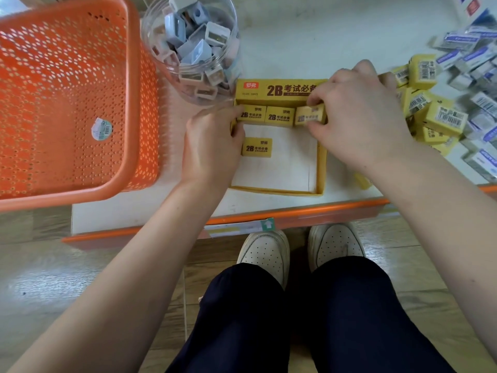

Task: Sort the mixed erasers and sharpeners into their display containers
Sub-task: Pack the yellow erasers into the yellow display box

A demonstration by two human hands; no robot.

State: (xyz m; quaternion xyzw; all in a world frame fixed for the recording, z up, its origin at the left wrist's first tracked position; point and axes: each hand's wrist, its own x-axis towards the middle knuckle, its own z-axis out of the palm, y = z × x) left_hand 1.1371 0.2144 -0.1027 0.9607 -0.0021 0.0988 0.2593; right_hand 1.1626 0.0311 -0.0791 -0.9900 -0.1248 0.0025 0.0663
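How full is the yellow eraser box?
Mostly empty. The yellow box holds three erasers in a back row, the third eraser pinched by the right hand, plus one loose eraser; its remaining white floor is bare.

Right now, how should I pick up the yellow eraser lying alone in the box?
The lone eraser lies flat, label up, with bare box floor along both long sides. So come down from above and pinch those two long edges.

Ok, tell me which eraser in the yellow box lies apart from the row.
The lone eraser by the left wall of the box; the other three line its far wall.
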